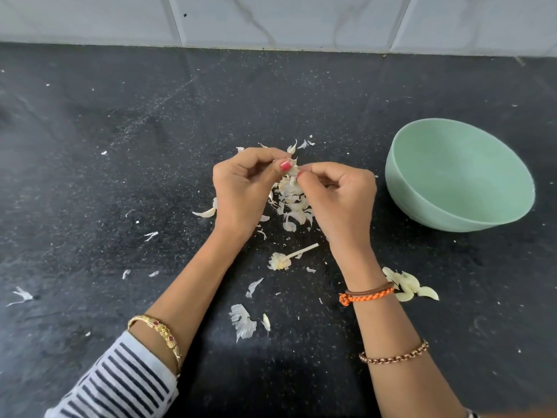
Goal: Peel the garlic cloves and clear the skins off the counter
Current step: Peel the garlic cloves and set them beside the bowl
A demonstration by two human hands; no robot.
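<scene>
Pinching a papery, half-skinned garlic clove (291, 171), both hands meet.

One bowl (422, 203), two hands (241, 194) (340, 200)

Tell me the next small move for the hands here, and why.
Probably pull the right hand away to strip the skin: both hands pinch one garlic clove, the left hand steadying it above the pile of skins. Peeled cloves lie by the right wrist; the green bowl looks empty.
</scene>
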